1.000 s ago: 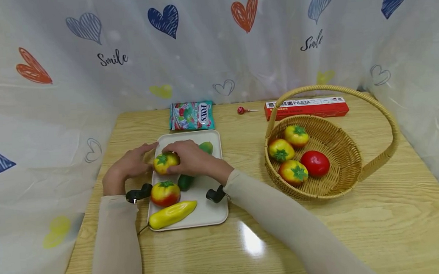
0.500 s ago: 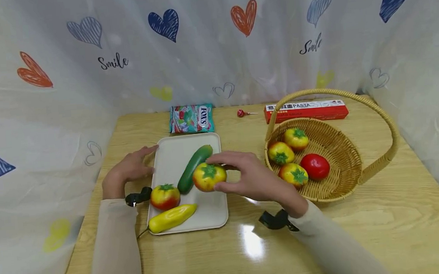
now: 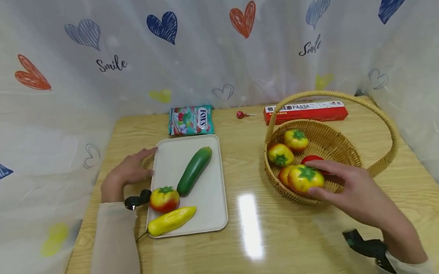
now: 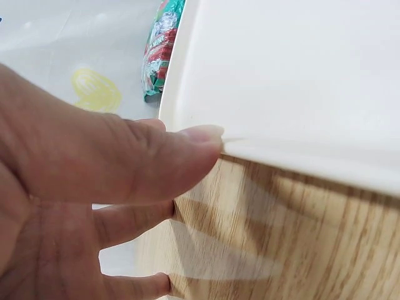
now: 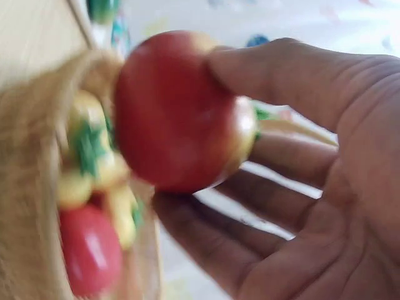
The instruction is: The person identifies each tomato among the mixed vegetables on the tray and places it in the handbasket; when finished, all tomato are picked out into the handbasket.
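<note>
My right hand [image 3: 355,189] pinches a yellow-and-red tomato [image 3: 305,179] with a green leafy top, between thumb and fingers. It is over the near-left rim of the wicker basket [image 3: 352,157]. In the right wrist view the held tomato [image 5: 178,119] shows its red underside. Inside the basket lie a smooth red fruit [image 5: 90,250] and several yellow-red tomatoes [image 3: 280,154]. My left hand [image 3: 130,168] rests at the left side of the white tray [image 3: 209,205], its thumb [image 4: 187,156] at the tray's rim. The tray holds a green cucumber [image 3: 194,171], another yellow-red tomato [image 3: 164,199] and a yellow pepper [image 3: 172,221].
A teal candy bag [image 3: 190,120] lies behind the tray. To its right is a red lollipop [image 3: 240,114], and a red pasta box [image 3: 305,112] stands behind the basket. The basket's tall handle [image 3: 325,93] arches over it. A printed curtain [image 3: 199,62] encloses the table's back.
My right hand has lifted the tomato from the tray and carried it right to the basket. My left hand has stayed by the tray's left edge.
</note>
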Tool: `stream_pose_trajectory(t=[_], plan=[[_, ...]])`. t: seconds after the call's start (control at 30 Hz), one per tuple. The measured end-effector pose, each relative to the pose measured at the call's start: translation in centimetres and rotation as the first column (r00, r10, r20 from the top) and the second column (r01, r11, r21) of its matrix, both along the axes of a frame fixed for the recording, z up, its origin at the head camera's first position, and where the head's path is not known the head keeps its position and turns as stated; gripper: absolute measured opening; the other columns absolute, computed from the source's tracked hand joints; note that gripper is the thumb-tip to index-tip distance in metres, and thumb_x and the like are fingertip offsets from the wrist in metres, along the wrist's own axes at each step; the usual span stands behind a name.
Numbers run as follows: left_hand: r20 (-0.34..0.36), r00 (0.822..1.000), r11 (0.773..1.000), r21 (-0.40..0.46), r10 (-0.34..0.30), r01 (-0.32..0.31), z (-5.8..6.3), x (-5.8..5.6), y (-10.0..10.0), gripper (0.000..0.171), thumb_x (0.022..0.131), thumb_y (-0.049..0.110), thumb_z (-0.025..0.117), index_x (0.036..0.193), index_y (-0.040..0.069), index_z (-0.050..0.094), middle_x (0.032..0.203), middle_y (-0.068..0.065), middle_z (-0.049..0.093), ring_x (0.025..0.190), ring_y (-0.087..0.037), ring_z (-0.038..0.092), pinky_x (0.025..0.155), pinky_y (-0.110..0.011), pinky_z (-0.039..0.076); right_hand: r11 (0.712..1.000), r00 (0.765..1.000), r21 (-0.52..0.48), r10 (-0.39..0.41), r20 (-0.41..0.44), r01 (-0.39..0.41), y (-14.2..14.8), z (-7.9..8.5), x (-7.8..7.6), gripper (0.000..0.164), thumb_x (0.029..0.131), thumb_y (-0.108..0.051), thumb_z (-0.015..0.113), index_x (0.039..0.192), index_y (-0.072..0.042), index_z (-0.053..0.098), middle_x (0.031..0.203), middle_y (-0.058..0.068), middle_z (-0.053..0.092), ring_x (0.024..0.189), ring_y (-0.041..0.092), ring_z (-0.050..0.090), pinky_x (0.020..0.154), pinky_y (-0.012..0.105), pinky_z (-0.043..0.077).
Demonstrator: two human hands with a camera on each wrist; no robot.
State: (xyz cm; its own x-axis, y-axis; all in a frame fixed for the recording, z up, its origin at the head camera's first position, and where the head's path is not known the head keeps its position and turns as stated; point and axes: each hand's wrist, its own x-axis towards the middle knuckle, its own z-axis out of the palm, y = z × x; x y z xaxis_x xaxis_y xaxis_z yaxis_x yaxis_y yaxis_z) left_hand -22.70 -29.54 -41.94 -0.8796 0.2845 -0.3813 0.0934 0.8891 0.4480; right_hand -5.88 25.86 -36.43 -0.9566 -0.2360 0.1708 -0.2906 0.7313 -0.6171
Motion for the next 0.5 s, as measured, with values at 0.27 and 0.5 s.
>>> stream_pose_trajectory(t=[0.27, 0.5], plan=[[-0.012, 1.0, 1.0, -0.003, 0.001, -0.001, -0.3, 0.0, 0.0, 0.083, 0.102, 0.022, 0.072, 0.173, 0.01, 0.031, 0.174, -0.039, 0.023, 0.159, -0.063, 0.026, 0.128, -0.082, 0.01, 0.982, 0.993, 0.185, -0.066, 0.1, 0.046, 2.5, -0.2, 0.3, 0.055, 0.087, -0.028, 0.095, 0.137, -0.014, 0.076, 0.13, 0.02, 0.078, 0.114, 0.037, 0.075, 0.09, 0.034, 0.063], [-0.017, 1.0, 1.0, -0.004, -0.006, 0.006, -0.6, -0.1, -0.1, 0.083, 0.102, 0.022, 0.071, 0.173, 0.01, 0.031, 0.175, -0.039, 0.021, 0.158, -0.065, 0.027, 0.126, -0.083, 0.012, 0.994, 0.989, 0.111, -0.034, 0.144, 0.018, 1.9, -1.5, -0.6, 0.053, 0.091, -0.029, 0.092, 0.138, -0.01, 0.076, 0.131, 0.019, 0.078, 0.115, 0.038, 0.078, 0.091, 0.037, 0.065]])
